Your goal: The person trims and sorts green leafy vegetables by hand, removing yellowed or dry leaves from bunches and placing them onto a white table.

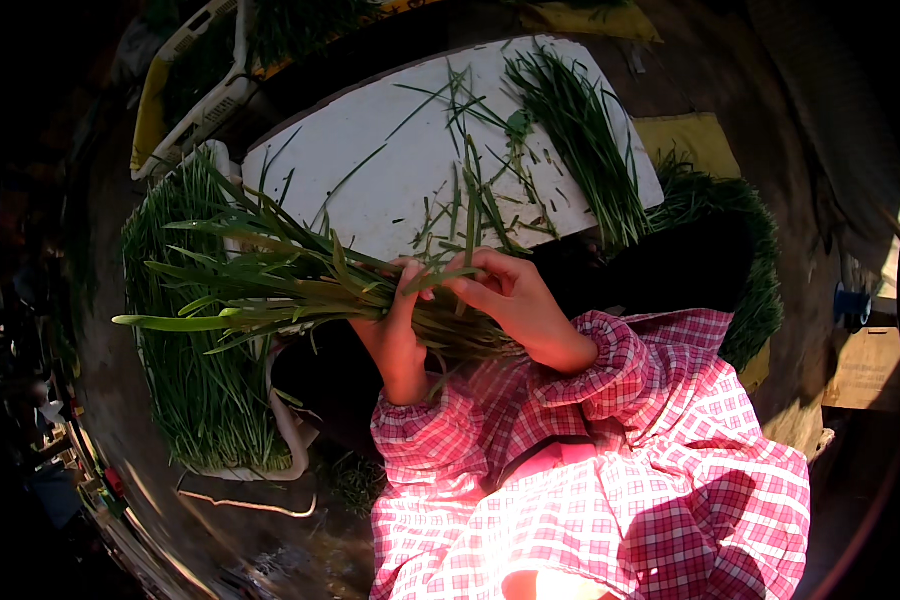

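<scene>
A bunch of long, flat-leaved chives (pixel 300 285) lies across my lap side, its leaf tips fanning out to the left. My left hand (pixel 395 335) is closed around the bunch near its middle. Close beside it, my right hand (pixel 520 305) pinches a single chive leaf (pixel 448 276) between thumb and forefinger, just above the bunch. The bunch's paler right end shows below my right hand, partly hidden by it. Both wrists come out of pink checked sleeves.
Beyond my hands, a white board (pixel 370 130) carries loose cut leaves and a neat pile of chives (pixel 585 140). A packed crate of chives (pixel 200 400) stands at left, more greens (pixel 765 250) at right. A white crate (pixel 205 115) sits far left.
</scene>
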`<control>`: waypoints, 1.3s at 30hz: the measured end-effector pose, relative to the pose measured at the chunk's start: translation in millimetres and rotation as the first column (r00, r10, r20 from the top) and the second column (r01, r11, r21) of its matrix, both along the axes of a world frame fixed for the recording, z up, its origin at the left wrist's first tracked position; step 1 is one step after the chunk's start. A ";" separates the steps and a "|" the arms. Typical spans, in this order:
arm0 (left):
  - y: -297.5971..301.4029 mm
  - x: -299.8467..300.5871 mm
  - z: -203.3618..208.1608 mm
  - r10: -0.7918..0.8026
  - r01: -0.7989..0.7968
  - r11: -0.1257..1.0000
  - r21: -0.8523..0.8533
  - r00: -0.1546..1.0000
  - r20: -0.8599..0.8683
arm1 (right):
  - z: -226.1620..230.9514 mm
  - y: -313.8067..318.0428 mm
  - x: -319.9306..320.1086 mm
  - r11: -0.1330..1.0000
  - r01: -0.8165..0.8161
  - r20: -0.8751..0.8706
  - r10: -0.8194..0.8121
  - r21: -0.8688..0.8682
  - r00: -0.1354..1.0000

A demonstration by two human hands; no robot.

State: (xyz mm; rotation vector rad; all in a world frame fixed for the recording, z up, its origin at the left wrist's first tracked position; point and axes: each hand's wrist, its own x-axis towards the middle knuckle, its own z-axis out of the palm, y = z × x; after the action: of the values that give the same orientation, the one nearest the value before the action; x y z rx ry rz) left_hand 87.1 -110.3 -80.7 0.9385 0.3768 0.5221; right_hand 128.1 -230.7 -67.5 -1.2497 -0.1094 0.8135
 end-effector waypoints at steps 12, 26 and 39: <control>43.6 -14.6 -6.3 0.156 -0.132 0.967 -0.220 0.983 0.098 | -50.6 -120.1 -0.7 0.962 -0.002 0.083 0.026 -0.271 0.996; 21.3 -14.9 8.9 -0.090 0.114 0.990 -0.082 0.963 0.254 | 14.3 -14.1 -11.9 0.923 -0.039 0.815 0.357 -0.383 0.457; 36.3 -18.2 14.5 0.009 0.140 0.937 -0.320 0.906 0.423 | -3.4 -80.6 -21.7 0.793 0.125 0.801 0.575 -0.596 0.167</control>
State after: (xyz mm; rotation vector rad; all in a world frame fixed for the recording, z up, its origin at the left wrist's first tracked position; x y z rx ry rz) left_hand 68.9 -74.0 -66.3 0.4767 0.0385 0.5581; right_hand 106.4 -311.3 -70.8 -2.2407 -1.2938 0.1005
